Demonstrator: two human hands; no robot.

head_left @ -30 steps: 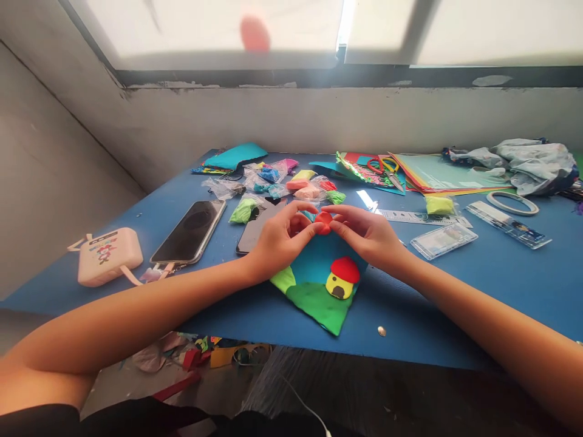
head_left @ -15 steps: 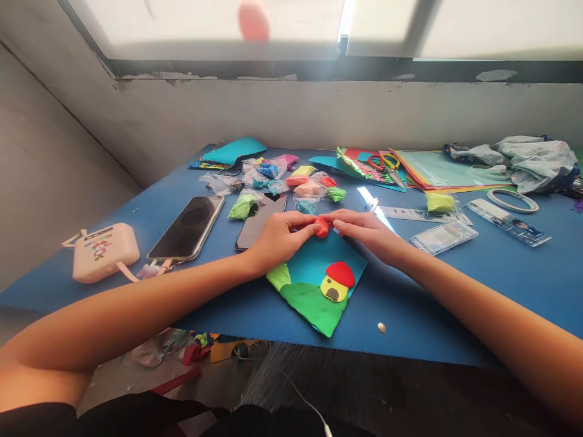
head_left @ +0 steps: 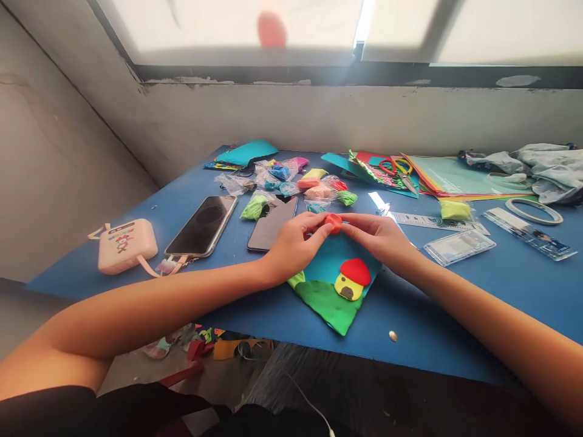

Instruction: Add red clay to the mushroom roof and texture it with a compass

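A small lump of red-orange modelling clay (head_left: 334,223) is pinched between the fingertips of both hands. My left hand (head_left: 300,241) grips it from the left, thumb and fingers closed. From the right, my right hand (head_left: 380,237) closes on its other edge. Just below the hands lies a blue card (head_left: 319,258), turned cornerwise on the table. Green clay (head_left: 330,303) covers its near corner, with a lighter green patch at the left. On the card sits a clay house (head_left: 351,280) with a yellow body and red roof. The card's far part is hidden by my hands.
Bagged clay (head_left: 319,191) in several colours lies beyond my hands. Two phones (head_left: 203,226) and a pink case (head_left: 127,246) are at the left. Scissors (head_left: 403,173), a ruler (head_left: 437,222), clear packets (head_left: 460,246) and a tape ring (head_left: 534,211) lie to the right.
The red-orange clay now looks flatter and wider, and my right hand's fingers have closed onto it. The whole scene has shifted slightly right with the camera.
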